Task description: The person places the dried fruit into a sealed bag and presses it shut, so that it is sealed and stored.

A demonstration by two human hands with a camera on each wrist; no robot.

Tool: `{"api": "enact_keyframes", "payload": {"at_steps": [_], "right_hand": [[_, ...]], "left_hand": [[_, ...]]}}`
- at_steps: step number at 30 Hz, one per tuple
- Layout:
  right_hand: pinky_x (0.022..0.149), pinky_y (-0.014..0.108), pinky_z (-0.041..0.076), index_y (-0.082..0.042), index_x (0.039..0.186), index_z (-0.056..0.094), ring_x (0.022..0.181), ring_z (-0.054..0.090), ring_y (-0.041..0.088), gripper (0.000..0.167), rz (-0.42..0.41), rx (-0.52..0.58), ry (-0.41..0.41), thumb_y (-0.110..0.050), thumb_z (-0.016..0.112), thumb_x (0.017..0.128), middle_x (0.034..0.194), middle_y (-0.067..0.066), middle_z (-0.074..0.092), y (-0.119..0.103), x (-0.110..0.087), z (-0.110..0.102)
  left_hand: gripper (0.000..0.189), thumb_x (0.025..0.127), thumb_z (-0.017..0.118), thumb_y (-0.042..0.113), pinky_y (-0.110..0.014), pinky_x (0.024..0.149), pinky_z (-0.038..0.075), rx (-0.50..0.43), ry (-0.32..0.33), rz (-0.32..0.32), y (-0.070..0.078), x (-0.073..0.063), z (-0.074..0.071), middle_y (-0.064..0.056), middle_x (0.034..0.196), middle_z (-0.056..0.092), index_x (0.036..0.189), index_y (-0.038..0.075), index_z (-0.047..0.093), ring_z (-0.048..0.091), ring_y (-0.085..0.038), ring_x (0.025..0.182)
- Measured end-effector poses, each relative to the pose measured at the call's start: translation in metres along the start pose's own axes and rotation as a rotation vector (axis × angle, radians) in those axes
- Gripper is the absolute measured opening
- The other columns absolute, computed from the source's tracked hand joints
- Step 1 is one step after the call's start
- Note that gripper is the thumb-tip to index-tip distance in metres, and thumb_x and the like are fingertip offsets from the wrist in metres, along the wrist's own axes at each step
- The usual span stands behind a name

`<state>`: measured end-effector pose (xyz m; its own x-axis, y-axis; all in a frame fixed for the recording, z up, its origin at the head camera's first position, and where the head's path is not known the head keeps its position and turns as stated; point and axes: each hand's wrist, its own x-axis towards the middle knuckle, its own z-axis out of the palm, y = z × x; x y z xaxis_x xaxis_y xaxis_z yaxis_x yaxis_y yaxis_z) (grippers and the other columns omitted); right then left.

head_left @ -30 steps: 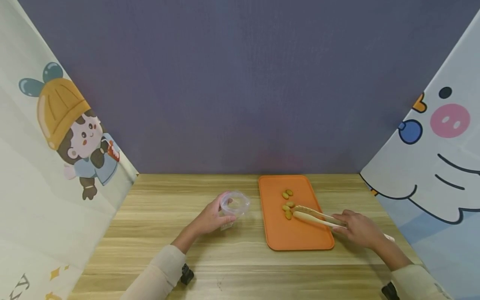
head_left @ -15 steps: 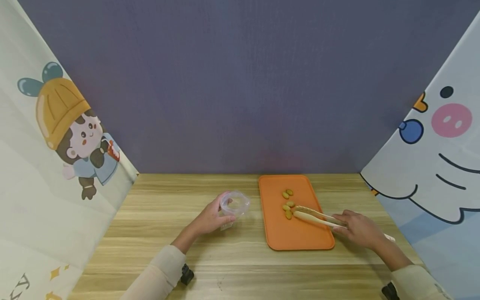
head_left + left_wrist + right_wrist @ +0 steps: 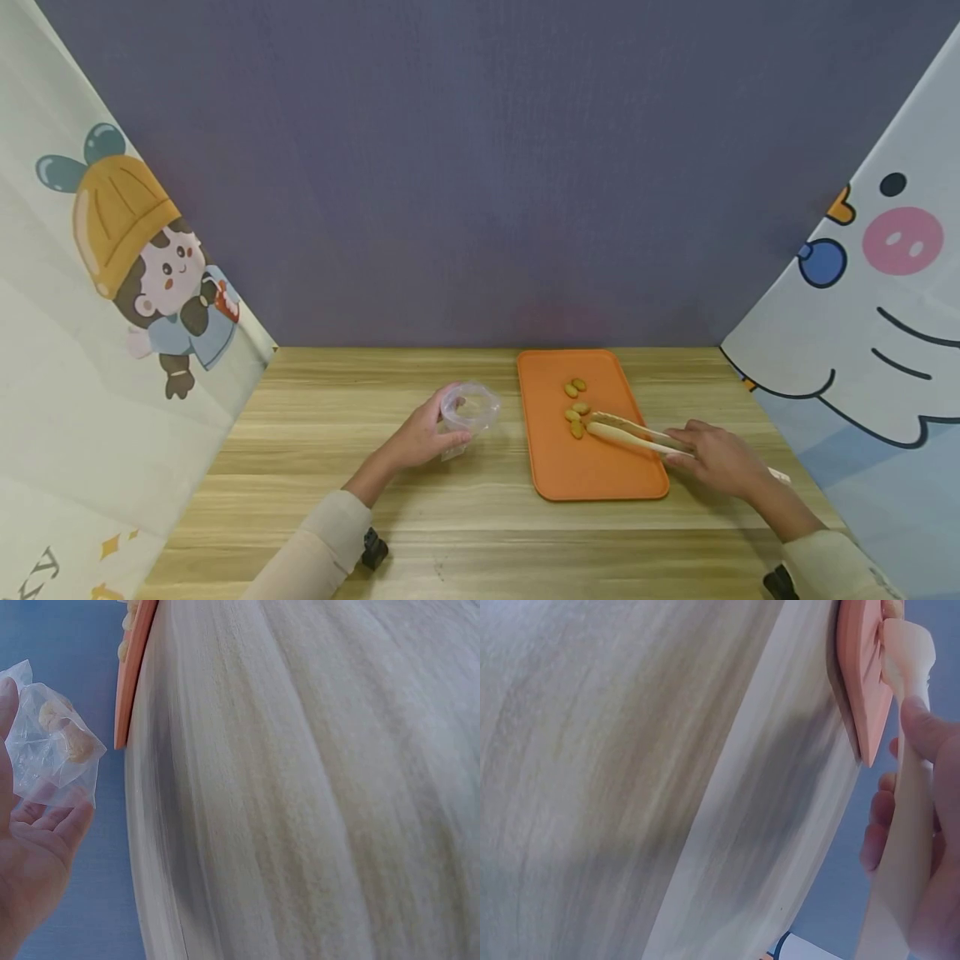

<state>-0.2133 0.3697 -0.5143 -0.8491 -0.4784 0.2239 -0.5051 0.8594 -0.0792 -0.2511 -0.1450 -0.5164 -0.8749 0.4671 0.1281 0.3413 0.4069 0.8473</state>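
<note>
Our left hand [image 3: 427,433] grips the bag [image 3: 56,746] between fingers and thumb, mouth open; our right hand [image 3: 720,458] holds the tongs [image 3: 622,437], tips beyond its fingers, beside the nuggets [image 3: 573,415] on the tray [image 3: 592,479]. We seem to be picking up; next calls for a light squeeze, though we cannot tell if the tips hold one.

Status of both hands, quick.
Left hand: holding a clear plastic bag between thumb and fingers.
Right hand: holding the tongs, tips over the orange tray.
</note>
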Motion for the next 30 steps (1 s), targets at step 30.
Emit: {"api": "enact_keyframes", "payload": {"at_steps": [30], "right_hand": [[0.054, 0.023, 0.038, -0.005, 0.121, 0.074, 0.063, 0.042, -0.003, 0.042, -0.013, 0.003, 0.063, -0.03, 0.079, 0.088, 0.087, -0.002, 0.064, -0.004, 0.014, -0.019]], "left_hand": [[0.085, 0.09, 0.079, 0.033, -0.056, 0.114, 0.042, -0.002, 0.007, -0.001, 0.003, 0.001, 0.0, -0.02, 0.147, 0.053, 0.158, 0.014, 0.031, 0.053, -0.038, 0.136]]}}
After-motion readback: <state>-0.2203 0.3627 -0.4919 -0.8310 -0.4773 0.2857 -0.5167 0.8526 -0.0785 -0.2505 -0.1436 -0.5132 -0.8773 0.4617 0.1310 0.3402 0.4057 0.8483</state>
